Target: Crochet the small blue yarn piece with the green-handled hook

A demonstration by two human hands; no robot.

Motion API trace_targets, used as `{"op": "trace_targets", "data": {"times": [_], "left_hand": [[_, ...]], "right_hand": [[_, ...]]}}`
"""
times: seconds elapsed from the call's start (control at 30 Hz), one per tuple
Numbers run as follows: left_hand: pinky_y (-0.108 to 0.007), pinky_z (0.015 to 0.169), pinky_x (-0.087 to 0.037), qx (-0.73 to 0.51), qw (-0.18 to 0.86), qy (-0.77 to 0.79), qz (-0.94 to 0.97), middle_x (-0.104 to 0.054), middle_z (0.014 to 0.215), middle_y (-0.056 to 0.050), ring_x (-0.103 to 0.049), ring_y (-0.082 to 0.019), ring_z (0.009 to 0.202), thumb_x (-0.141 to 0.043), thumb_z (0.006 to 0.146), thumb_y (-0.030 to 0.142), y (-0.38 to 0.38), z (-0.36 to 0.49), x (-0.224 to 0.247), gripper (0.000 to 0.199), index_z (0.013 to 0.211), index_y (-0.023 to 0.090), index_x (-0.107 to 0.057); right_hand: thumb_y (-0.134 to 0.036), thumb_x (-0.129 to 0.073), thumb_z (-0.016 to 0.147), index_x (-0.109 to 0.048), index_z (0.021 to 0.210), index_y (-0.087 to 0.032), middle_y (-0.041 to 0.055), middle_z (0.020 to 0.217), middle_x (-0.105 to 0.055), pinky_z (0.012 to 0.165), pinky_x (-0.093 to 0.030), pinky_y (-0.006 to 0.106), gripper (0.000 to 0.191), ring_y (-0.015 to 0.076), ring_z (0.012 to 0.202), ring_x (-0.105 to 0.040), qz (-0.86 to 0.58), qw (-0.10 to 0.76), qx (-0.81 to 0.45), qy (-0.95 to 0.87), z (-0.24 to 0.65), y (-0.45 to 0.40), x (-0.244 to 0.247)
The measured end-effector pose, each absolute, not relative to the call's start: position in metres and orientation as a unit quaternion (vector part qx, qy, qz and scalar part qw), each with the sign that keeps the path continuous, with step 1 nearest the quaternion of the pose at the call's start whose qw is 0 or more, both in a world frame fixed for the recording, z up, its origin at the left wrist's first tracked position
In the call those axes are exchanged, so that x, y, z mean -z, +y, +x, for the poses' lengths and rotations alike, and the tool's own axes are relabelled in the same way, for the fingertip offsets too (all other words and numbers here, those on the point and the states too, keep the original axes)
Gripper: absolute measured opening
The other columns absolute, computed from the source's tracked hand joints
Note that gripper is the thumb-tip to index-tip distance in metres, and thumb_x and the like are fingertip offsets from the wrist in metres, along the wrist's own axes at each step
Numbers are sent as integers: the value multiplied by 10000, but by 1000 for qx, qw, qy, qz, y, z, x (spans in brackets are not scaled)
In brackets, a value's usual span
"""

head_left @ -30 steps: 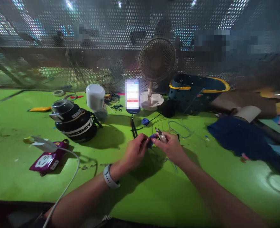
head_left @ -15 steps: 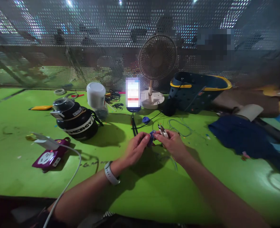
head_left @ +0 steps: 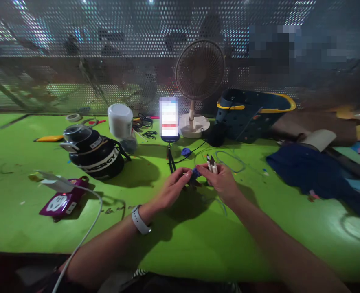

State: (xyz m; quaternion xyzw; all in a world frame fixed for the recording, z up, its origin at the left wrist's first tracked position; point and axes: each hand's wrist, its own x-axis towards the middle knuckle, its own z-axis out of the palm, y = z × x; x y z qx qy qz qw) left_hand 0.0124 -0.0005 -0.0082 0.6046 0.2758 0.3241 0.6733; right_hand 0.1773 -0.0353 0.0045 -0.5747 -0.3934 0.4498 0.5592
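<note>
Over the middle of the green table, my left hand (head_left: 177,185) pinches a small blue-purple piece (head_left: 195,173) between thumb and fingers. My right hand (head_left: 224,184) meets it from the other side, its thumb and fingertip on the same piece. Tucked in my right hand is a two-pronged tool (head_left: 212,163) with dark pointed tips and pale handles, tips upward; its exact kind is unclear. Just beyond the hands lies another small blue piece (head_left: 186,152), beside a thin black cord. Fingers hide much of the held piece.
Left stand a black jug (head_left: 97,156), a white container (head_left: 120,121) and a purple power strip (head_left: 64,199) with a white cable. Behind are a lit phone (head_left: 169,120), a fan (head_left: 200,71) and a dark basket (head_left: 253,118). Dark blue cloth (head_left: 305,171) lies right.
The two-pronged tool has turned more upright in my right hand. Both hands stay together at the blue-purple piece. The whole view has shifted slightly.
</note>
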Motion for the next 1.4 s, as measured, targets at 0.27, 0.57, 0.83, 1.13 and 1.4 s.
{"op": "trace_targets", "data": {"times": [0.27, 0.57, 0.83, 1.13, 1.4], "left_hand": [[-266, 749, -439, -407, 690, 315, 509, -701, 799, -10, -595, -128, 757, -760, 759, 405, 1, 17, 14, 253, 832, 168, -705], [-300, 840, -452, -448, 725, 350, 389, -724, 851, -10, -624, -152, 848, -826, 663, 347, -2, 21, 14, 215, 794, 201, -740], [-271, 630, -447, -425, 769, 352, 324, -698, 768, -34, -591, -135, 671, -674, 781, 482, 4, 15, 8, 306, 776, 180, -718], [-204, 602, -410, -433, 750, 361, 347, -679, 698, 14, -548, -70, 602, -855, 628, 377, 9, 13, 13, 283, 728, 158, -705], [-205, 571, -406, -431, 745, 374, 344, -664, 720, 11, -562, -85, 617, -855, 615, 338, 16, 8, 7, 284, 773, 169, -690]], "right_hand": [[-575, -716, 739, -679, 760, -176, -114, 439, -314, 401, -150, 239, 402, 58, 403, -215, -574, 574, -455, -366, 180, -38, -5], [-442, -857, 581, -721, 799, -150, 4, 655, -656, 432, -296, 217, 389, 70, 485, -443, -552, 517, -524, -391, 164, -43, -2], [-479, -811, 639, -712, 818, -139, 19, 671, -681, 389, -229, 202, 397, 33, 411, -339, -563, 479, -540, -402, 169, -44, -2], [-473, -813, 642, -721, 755, -157, 26, 684, -697, 654, -472, 306, 349, 146, 644, -593, -575, 469, -511, -433, 170, -44, 1], [-452, -793, 671, -726, 790, -151, 37, 714, -712, 690, -495, 330, 330, 170, 688, -638, -582, 460, -498, -449, 175, -42, 3]]}}
